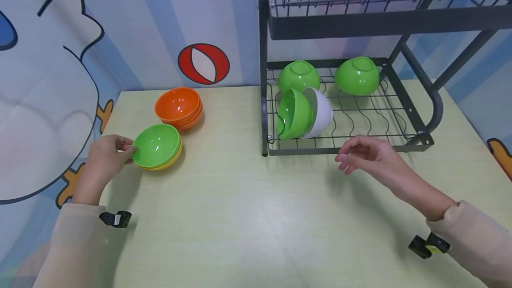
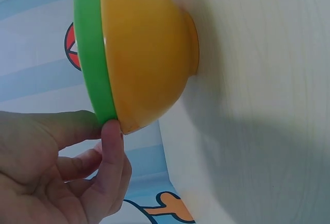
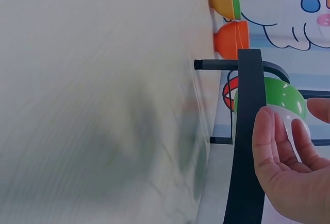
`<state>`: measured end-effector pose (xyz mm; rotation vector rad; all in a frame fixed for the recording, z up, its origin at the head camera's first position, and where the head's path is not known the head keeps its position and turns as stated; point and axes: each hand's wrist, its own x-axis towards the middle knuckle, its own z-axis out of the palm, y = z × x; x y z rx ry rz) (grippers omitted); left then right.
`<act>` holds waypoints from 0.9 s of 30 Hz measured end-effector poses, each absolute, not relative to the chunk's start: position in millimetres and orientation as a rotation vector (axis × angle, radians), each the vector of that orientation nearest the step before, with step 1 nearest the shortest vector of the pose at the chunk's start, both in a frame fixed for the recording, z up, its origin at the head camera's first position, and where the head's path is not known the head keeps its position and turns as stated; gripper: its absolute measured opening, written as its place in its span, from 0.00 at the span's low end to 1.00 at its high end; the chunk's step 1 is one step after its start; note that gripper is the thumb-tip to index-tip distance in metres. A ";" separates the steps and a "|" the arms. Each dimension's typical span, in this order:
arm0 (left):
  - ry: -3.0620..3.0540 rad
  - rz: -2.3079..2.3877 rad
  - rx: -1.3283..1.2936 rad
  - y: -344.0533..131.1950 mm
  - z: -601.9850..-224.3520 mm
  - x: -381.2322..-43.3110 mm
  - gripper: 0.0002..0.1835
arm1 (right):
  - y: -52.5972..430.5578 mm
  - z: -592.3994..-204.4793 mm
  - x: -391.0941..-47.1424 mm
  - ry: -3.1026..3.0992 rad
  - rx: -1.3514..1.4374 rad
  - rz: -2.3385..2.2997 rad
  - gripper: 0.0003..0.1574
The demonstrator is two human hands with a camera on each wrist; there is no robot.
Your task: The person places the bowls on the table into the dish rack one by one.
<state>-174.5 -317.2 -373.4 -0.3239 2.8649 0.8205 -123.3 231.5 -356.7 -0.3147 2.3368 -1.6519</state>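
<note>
At the left, a green bowl [image 1: 156, 146] sits nested in a yellow bowl [image 2: 149, 49] on the table. My left hand [image 1: 110, 157] pinches the green bowl's rim between thumb and fingers, on its left side. Right behind them stands a stack of orange bowls [image 1: 178, 106]. My right hand [image 1: 370, 161] hovers with loosely bent fingers and holds nothing, just in front of the dish rack's lower front bar [image 1: 304, 150]. Inside that rack, nearest to this hand, a white bowl [image 1: 322, 114] leans on its side against a tilted green bowl [image 1: 295, 114].
Two more green bowls, one upside down at the back left [image 1: 299, 74] and one at the back right [image 1: 357, 76], rest on the lower wire shelf. An upper rack tier [image 1: 384, 23] overhangs them. A patterned wall [image 1: 152, 26] borders the table [image 1: 240, 217].
</note>
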 end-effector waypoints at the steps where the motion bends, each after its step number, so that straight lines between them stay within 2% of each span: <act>1: 2.865 0.827 -0.319 -317.4 -373.1 -174.3 0.18 | 231.2 -356.7 -123.0 2.332 -0.312 -1.647 0.15; 27: 2.944 0.896 -0.251 -316.8 -363.7 -168.9 0.17 | 224.2 -358.1 -121.2 2.330 -0.375 -1.586 0.13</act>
